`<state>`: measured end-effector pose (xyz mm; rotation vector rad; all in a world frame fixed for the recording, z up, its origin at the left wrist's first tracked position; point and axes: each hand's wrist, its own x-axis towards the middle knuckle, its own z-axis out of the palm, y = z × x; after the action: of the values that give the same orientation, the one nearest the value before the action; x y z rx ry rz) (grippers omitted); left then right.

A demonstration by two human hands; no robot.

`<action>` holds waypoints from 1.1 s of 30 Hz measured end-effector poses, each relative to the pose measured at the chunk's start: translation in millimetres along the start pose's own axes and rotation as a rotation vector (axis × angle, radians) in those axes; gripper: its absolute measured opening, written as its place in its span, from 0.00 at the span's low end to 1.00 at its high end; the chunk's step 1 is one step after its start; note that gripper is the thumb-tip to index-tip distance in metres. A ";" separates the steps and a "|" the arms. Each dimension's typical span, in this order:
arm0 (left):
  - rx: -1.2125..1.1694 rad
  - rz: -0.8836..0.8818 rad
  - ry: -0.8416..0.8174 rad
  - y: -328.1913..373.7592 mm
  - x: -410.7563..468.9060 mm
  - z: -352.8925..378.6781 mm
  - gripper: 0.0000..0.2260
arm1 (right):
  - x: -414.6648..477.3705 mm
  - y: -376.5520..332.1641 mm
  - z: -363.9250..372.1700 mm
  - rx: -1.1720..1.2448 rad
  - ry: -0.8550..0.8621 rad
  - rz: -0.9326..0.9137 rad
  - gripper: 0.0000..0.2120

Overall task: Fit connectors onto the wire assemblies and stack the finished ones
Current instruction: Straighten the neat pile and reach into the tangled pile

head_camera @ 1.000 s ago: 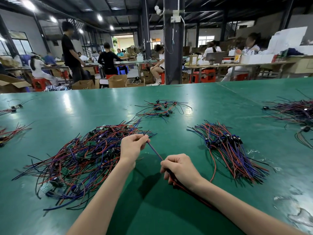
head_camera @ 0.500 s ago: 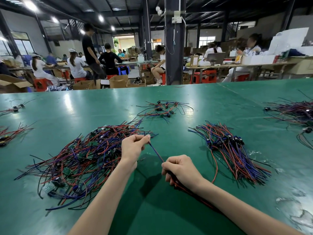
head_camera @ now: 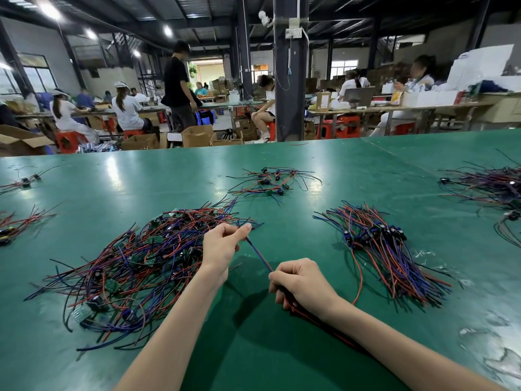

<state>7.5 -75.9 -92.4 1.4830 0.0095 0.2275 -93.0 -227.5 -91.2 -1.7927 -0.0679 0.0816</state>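
A blue wire (head_camera: pixel 259 253) runs taut between my two hands above the green table (head_camera: pixel 282 348). My left hand (head_camera: pixel 221 245) pinches its far end between thumb and fingertips. My right hand (head_camera: pixel 301 283) grips the near part of the same wire assembly, whose red and dark wires trail back under my forearm. A large tangled heap of red, blue and black wire assemblies with small green boards (head_camera: pixel 135 263) lies just left of my left hand. A neater stack of assemblies with dark connectors (head_camera: pixel 386 246) lies to the right.
A small cluster of wires (head_camera: pixel 270 182) lies further back at centre. More wire piles sit at the far right (head_camera: pixel 490 184) and left edge (head_camera: pixel 17 224). Beyond the table's far edge, people work at benches among cardboard boxes, and a dark pillar (head_camera: pixel 290 80) stands.
My hands and the blue wire have hardly moved. In the background a standing person in black has walked to the right.
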 end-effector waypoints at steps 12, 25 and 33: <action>-0.036 -0.019 -0.008 1.1 -0.9 -0.7 0.15 | 0.7 0.5 -0.3 0.023 -0.003 0.003 0.13; -0.045 -0.066 -0.019 6.0 -5.4 -0.5 0.10 | -0.2 -1.3 -0.3 0.020 -0.008 0.014 0.14; -0.110 -0.115 -0.067 7.7 -5.8 1.2 0.07 | 2.2 -0.6 -1.1 0.047 -0.017 0.029 0.14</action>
<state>0.9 -77.5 -85.5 1.3745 0.0278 0.0844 -90.6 -228.2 -90.5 -1.7466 -0.0517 0.1188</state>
